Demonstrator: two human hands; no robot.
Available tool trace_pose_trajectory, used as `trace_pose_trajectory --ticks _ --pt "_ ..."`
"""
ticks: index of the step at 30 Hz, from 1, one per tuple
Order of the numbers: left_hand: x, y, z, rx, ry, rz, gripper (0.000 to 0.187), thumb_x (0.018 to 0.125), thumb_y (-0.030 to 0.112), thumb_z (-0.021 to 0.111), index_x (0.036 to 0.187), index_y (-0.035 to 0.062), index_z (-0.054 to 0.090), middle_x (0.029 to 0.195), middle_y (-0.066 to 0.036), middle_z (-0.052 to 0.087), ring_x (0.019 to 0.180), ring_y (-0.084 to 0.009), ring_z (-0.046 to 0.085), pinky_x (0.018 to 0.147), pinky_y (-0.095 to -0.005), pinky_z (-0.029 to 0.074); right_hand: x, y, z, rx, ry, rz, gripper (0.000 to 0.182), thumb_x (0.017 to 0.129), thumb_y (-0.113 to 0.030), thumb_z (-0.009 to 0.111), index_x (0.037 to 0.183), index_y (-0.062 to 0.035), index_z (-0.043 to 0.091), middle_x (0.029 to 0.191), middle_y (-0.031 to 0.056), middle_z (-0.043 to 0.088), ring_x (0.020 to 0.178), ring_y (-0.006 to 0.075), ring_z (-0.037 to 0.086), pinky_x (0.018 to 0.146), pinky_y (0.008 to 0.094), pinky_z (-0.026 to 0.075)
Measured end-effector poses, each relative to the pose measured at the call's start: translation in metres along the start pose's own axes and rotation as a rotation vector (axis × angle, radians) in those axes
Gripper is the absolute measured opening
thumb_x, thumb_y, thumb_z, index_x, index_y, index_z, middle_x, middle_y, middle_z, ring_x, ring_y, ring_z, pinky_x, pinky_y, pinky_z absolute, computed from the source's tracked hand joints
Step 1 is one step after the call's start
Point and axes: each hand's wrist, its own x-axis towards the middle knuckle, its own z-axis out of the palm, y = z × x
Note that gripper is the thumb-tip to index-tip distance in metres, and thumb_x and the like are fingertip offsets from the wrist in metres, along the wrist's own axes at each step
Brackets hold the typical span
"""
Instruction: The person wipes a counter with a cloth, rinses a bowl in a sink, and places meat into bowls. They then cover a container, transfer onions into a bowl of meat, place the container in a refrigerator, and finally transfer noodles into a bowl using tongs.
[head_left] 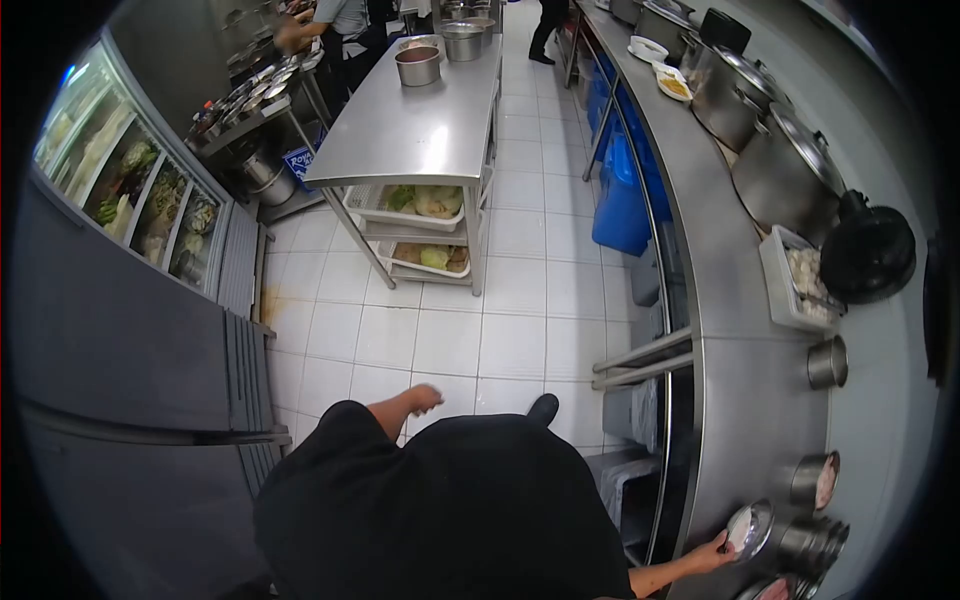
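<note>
My right hand is at the lower right, its fingers closed at the near rim of a small metal bowl with something white in it. That bowl is over the steel counter, close to several metal pots. A pot with pale pink contents stands just beyond it. In front of my body hangs my left hand, above the tiled floor, fingers curled in with nothing visible in them.
A steel table with pots on top and crates of greens below stands ahead. Left is a glass-door fridge. Along the right counter are large lidded pots, a white tub and a black pan. People stand farther back.
</note>
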Motion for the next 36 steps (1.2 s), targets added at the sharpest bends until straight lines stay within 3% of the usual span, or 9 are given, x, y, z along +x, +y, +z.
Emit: trace_pose_trajectory --ticks 3,7,9,12,16,20,26,30,36 --pt "0.006 -0.010 0.011 -0.133 -0.118 -0.203 0.031 0.094 0.033 0.050 0.102 0.0048 0.062 0.081 -0.010 0.060 0.068 -0.0263 0.063 0.055 -0.0450 0.056 0.007 -0.026 0.022 0.015 -0.017 -0.059 0.039 0.088 -0.039 0.071 0.099 -0.0029 0.063 0.095 0.0133 0.067 0.088 0.0320 0.063 0.079 0.0419 0.049" --pt "0.035 0.018 0.002 -0.066 -0.099 0.112 0.031 0.090 0.032 0.055 0.107 0.0075 0.062 0.082 -0.007 0.060 0.069 -0.0229 0.061 0.057 -0.0414 0.054 0.021 -0.077 0.067 0.115 -0.104 -0.203 0.028 0.089 -0.029 0.072 0.092 -0.0021 0.063 0.091 0.0113 0.066 0.086 0.0280 0.062 0.079 0.0384 0.049" --pt "0.020 0.107 -0.038 -0.301 0.056 -0.137 0.033 0.091 0.027 0.055 0.119 0.0099 0.063 0.092 -0.007 0.066 0.073 -0.0210 0.062 0.064 -0.0358 0.055 0.018 -0.128 0.097 0.267 -0.229 -0.208 0.025 0.089 -0.024 0.072 0.092 -0.0015 0.061 0.091 0.0107 0.065 0.086 0.0258 0.062 0.079 0.0375 0.049" --pt "0.064 0.155 -0.091 -0.224 0.344 0.438 0.046 0.094 0.034 0.057 0.133 0.0101 0.057 0.101 -0.005 0.068 0.077 -0.0160 0.064 0.065 -0.0311 0.053 0.011 -0.208 0.178 0.608 -0.611 -0.286 0.019 0.082 -0.001 0.068 0.100 -0.0025 0.060 0.096 0.0070 0.059 0.087 0.0191 0.056 0.081 0.0313 0.048" --pt "0.014 0.285 -0.179 -0.648 0.534 0.557 0.042 0.097 0.027 0.057 0.135 0.0092 0.055 0.108 -0.005 0.068 0.095 -0.0130 0.061 0.080 -0.0282 0.050 -0.055 -0.403 0.254 0.862 -1.099 -0.422 0.025 0.074 0.005 0.070 0.096 -0.0034 0.061 0.093 0.0022 0.057 0.086 0.0143 0.057 0.079 0.0275 0.048" --pt "-0.001 0.316 -0.250 -0.856 0.784 0.759 0.043 0.098 0.025 0.059 0.136 0.0061 0.054 0.115 -0.005 0.066 0.101 -0.0120 0.060 0.084 -0.0281 0.050 -0.144 -0.582 0.298 0.765 -1.349 -0.960 0.024 0.074 -0.013 0.078 0.090 -0.0044 0.063 0.089 0.0088 0.060 0.077 0.0223 0.060 0.072 0.0322 0.049" --pt "-0.019 0.291 -0.347 -1.106 1.116 0.742 0.046 0.099 0.023 0.057 0.139 0.0049 0.049 0.123 -0.009 0.062 0.103 -0.0173 0.062 0.082 -0.0285 0.051 -0.291 -0.765 0.336 0.856 -1.623 -1.210 0.030 0.082 -0.024 0.076 0.099 -0.0042 0.061 0.101 0.0129 0.062 0.086 0.0266 0.064 0.078 0.0366 0.052" --pt "-0.011 0.287 -0.397 -1.147 1.253 0.646 0.049 0.099 0.026 0.056 0.142 0.0057 0.045 0.125 -0.011 0.061 0.104 -0.0195 0.062 0.082 -0.0311 0.051 -0.349 -0.837 0.324 0.763 -1.878 -1.135 0.041 0.086 -0.030 0.073 0.119 -0.0085 0.059 0.117 0.0174 0.065 0.104 0.0312 0.066 0.085 0.0388 0.052" --pt "0.021 0.296 -0.438 -1.219 1.255 0.600 0.046 0.100 0.026 0.055 0.140 0.0055 0.047 0.121 -0.010 0.063 0.103 -0.0176 0.062 0.082 -0.0297 0.051 -0.333 -0.831 0.435 0.344 -1.959 -1.452 0.054 0.090 -0.037 0.067 0.136 -0.0133 0.053 0.121 0.0217 0.065 0.111 0.0358 0.064 0.093 0.0414 0.051"
